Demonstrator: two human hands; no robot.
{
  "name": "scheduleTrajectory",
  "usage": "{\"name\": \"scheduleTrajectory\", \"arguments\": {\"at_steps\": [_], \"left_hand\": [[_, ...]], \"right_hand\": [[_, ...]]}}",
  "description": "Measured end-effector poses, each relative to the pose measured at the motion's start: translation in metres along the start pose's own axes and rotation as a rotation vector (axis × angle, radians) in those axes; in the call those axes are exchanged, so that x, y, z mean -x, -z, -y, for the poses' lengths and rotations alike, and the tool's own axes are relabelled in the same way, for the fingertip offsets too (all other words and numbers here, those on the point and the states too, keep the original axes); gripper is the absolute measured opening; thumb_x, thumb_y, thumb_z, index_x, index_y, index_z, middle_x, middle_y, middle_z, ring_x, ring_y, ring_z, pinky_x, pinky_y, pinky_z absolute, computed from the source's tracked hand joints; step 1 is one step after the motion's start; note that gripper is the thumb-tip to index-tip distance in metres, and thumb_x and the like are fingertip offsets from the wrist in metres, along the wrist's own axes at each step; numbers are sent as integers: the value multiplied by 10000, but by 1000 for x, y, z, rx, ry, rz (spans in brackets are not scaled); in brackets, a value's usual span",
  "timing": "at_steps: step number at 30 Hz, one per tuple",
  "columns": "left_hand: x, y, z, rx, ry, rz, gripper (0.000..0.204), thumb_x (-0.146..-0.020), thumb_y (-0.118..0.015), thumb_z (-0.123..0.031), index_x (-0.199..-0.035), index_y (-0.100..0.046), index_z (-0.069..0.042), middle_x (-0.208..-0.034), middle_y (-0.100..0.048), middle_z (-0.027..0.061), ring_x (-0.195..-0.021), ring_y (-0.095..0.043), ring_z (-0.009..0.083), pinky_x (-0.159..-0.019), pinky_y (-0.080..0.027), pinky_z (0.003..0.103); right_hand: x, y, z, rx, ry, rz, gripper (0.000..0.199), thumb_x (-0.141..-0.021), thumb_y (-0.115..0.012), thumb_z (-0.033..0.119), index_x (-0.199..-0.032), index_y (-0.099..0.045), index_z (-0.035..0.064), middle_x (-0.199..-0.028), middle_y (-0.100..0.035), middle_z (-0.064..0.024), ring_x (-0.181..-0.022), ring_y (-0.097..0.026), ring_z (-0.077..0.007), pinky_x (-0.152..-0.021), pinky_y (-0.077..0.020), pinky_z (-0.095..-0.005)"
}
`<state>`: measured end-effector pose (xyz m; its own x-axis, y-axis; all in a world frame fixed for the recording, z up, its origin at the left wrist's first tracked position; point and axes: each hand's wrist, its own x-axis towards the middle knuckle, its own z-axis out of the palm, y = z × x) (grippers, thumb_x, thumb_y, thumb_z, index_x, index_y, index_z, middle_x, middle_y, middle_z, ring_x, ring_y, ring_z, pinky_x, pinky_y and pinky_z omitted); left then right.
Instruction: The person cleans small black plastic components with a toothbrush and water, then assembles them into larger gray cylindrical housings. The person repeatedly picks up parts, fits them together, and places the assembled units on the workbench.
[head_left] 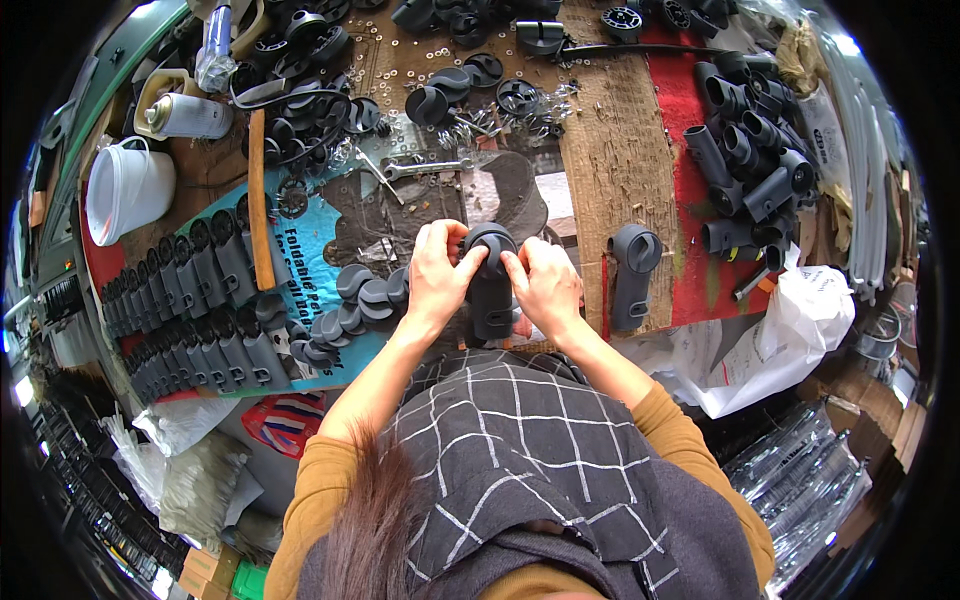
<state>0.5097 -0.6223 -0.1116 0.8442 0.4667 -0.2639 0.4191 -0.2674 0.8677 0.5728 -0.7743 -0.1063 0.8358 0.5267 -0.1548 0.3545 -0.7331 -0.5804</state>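
Between my hands stands a dark grey plastic tube fitting (492, 305) with a round cap (490, 240) at its far end, at the table's near edge. My left hand (440, 278) closes on the cap from the left, its thumb pressing on top. From the other side my right hand (548, 288) grips the same cap, thumb also on it and fingers curled. A matching capped fitting (632, 290) lies to the right on the cardboard. Loose round grey caps (375, 297) sit left of my left hand.
Rows of similar fittings (205, 360) line the left side. Beyond my hands lie a wrench (425, 168) and scattered metal pins (480, 125). A wooden handle (260, 200), white bucket (130, 195) and spray can (190, 115) are at left. Tube parts (745, 150) pile up at right.
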Motion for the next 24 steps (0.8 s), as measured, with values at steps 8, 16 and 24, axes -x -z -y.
{"name": "scheduleTrajectory", "arguments": {"at_steps": [8, 16, 24], "left_hand": [[3, -9, 25, 187, 100, 124, 411, -898, -622, -154, -1284, -560, -31, -1179, -621, 155, -1092, -602, 238, -889, -487, 309], [6, -10, 25, 52, -43, 117, 416, -911, -616, -154, -1308, -545, -55, -1223, -591, 160, -1097, -599, 251, -898, -492, 325], [1, -6, 33, 197, 46, 211, 453, -907, -633, -167, -1337, -524, -73, -1278, -559, 134, -1151, -561, 224, -927, -474, 307]], "right_hand": [[-2, -25, -10, -735, -321, 129, 413, -916, -592, 128, -1296, -470, 26, -1175, -607, -150, -1042, -609, -221, -890, -488, -326], [1, -23, -15, -487, -97, 68, 384, -912, -602, 136, -1252, -483, 2, -1157, -613, -180, -1049, -625, -250, -879, -498, -343], [-3, -22, -19, -518, -95, 112, 370, -893, -617, 156, -1215, -494, 23, -1100, -604, -205, -1019, -600, -362, -859, -477, -413]]}}
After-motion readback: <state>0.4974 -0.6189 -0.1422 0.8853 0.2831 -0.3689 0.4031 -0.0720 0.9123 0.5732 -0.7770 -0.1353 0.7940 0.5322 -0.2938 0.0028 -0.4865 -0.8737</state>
